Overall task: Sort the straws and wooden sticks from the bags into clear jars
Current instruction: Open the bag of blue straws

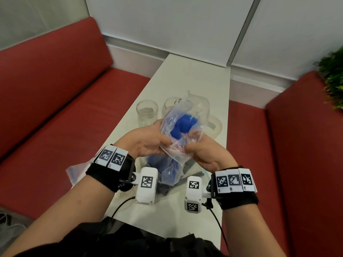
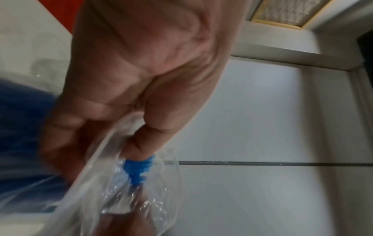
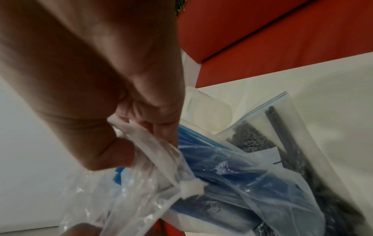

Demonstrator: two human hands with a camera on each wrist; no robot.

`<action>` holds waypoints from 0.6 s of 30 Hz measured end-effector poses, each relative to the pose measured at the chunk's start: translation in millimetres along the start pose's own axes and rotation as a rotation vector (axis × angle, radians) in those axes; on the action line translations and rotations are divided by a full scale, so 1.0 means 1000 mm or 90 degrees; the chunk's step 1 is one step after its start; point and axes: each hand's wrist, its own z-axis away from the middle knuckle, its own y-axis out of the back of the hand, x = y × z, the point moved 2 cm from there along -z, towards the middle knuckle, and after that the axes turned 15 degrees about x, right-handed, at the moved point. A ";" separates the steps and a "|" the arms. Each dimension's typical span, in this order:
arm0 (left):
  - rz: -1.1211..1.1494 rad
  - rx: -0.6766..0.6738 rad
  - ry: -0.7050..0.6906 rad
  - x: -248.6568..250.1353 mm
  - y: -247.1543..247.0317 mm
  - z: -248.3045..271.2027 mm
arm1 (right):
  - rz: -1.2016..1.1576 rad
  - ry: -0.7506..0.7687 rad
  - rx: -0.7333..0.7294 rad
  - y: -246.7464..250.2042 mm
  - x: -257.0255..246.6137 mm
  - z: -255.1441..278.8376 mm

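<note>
Nearest, both forearms wear black wrist straps with white camera units, and a dark garment fills the bottom of the head view. Just beyond them, a zip bag of dark sticks (image 3: 282, 127) lies flat on the white counter (image 1: 194, 75), partly under the lifted load; another flat clear bag (image 1: 74, 171) pokes out from beneath the left wrist.

Above that, the two hands hold a clear plastic bag (image 1: 178, 145) up off the counter between them. The left hand (image 1: 146, 143) grips the bag's left side, its fingers (image 2: 141, 143) curled round the crumpled film with the thumb pressed against them. The right hand (image 1: 207, 153) pinches the bag's opposite edge, fingers (image 3: 113, 151) curled tight on a twisted bunch of plastic. Inside the bag a bundle of blue straws (image 1: 183, 125) stands roughly upright, its ends showing at the open top, while the lower part of the bag hangs down toward the sticks bag.

Behind the hands, two clear jars stand upright on the counter: the left jar (image 1: 146, 112) is plainly open, and the second jar (image 1: 170, 104) is half hidden by the raised bag. A pale round lid (image 1: 217, 127) lies to the right of them. Red bench seats (image 1: 55, 89) flank the counter on both sides, with a green plant (image 1: 334, 75) at the far right and pale wall panels beyond.
</note>
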 end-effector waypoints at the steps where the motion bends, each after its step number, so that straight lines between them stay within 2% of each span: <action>1: 0.022 0.031 0.013 -0.003 0.000 -0.002 | -0.011 0.006 0.003 -0.001 0.000 0.000; 4: 0.104 0.034 0.047 -0.009 0.001 -0.006 | -0.098 -0.032 0.046 -0.002 0.008 -0.007; 6: 0.161 0.044 0.087 -0.014 0.001 -0.011 | -0.170 -0.130 0.096 0.001 0.018 -0.014; 8: 0.168 0.094 0.116 -0.020 0.004 -0.015 | -0.167 -0.200 0.157 0.006 0.026 -0.018; 10: 0.158 0.122 0.130 -0.025 0.007 -0.019 | -0.119 -0.222 0.205 0.012 0.027 -0.019; 13: 0.164 0.133 0.143 -0.029 0.010 -0.022 | -0.085 -0.196 0.289 0.020 0.027 -0.020; 16: 0.178 0.139 0.149 -0.028 0.011 -0.024 | -0.003 -0.067 0.382 0.031 0.029 -0.025; 18: 0.168 0.122 0.149 -0.027 0.013 -0.025 | -0.012 -0.014 0.420 0.034 0.030 -0.028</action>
